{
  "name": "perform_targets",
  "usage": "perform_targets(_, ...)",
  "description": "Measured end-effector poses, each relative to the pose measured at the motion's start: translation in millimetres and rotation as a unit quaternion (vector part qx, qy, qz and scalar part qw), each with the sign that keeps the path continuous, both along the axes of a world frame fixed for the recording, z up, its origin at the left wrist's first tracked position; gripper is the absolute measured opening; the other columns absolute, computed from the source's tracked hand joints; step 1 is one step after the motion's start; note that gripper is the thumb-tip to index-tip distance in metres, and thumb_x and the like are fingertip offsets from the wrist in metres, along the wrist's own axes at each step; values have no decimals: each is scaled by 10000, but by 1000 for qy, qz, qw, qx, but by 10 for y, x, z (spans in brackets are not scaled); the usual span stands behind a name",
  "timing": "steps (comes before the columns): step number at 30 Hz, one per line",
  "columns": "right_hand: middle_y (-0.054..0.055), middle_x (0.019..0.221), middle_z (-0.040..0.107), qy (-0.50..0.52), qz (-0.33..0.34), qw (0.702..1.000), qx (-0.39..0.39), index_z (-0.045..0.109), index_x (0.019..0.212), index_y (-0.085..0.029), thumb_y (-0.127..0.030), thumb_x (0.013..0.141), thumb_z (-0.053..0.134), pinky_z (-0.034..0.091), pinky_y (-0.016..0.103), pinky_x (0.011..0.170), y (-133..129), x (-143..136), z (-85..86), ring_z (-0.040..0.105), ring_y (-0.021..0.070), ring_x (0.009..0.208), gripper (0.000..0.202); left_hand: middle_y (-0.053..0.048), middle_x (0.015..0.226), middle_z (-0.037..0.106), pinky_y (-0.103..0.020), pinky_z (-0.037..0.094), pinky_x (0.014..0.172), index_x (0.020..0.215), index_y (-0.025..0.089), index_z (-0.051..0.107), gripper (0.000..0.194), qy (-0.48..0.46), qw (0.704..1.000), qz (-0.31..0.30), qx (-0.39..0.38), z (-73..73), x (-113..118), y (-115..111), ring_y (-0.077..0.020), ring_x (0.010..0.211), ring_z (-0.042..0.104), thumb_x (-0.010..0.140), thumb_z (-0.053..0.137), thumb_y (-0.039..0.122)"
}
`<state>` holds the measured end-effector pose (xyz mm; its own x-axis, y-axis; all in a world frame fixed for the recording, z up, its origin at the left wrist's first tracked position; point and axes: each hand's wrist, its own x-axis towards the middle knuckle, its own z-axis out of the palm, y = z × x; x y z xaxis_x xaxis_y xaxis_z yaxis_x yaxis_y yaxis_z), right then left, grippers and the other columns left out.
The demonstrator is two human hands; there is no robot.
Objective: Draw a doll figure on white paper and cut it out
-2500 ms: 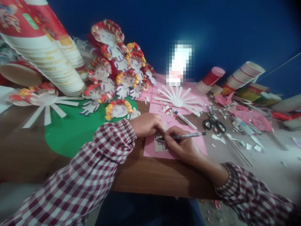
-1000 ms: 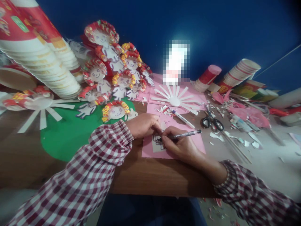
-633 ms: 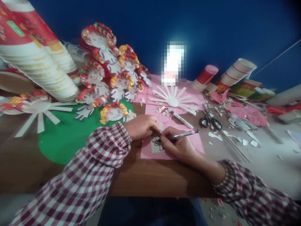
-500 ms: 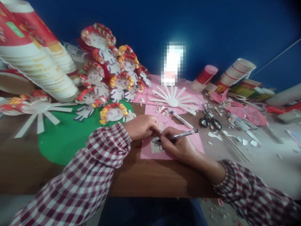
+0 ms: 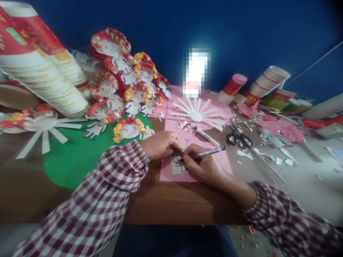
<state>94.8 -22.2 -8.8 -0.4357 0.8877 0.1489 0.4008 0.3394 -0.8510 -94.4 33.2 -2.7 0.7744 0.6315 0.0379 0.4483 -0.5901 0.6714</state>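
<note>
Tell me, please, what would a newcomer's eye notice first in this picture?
Probably the smiling paper dolls with red and yellow curls, crowded together left of centre against the dark blue wall. Next, perhaps, the tall leaning stack of paper cups at the far left. Then the right hand, holding a pen over a small drawing at the table's near edge.

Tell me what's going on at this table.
The right grip holds a pen, its tip at a small card marked with dark lines. The left grip is at the card's upper edge. The card lies on pink paper. Scissors lie to the right; paper dolls are grouped to the left.
</note>
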Motion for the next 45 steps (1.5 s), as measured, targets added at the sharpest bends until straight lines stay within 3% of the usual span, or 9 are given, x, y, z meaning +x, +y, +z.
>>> perform_targets(22, -28, 589, 525, 38, -31, 998, -42, 491, 700, -191, -194, 827, 516, 417, 203, 497, 19, 48, -76, 494, 95, 529, 130, -4, 859, 627, -195, 403, 709, 861, 212, 741, 242, 6, 1000, -5, 8, -30, -9, 11, -102, 784, 580, 768, 566, 74)
perform_targets(45, -12, 638, 562, 34, 0, 999, -37, 543, 776, -169, -214, 852, 518, 385, 188, 487, -2, 25, -61, 491, 87, 545, 92, -21, 928, 620, -214, 418, 762, 861, 179, 722, 235, 32, 999, -21, -13, 27, -27, 6, -128, 857, 586, 715, 600, 42)
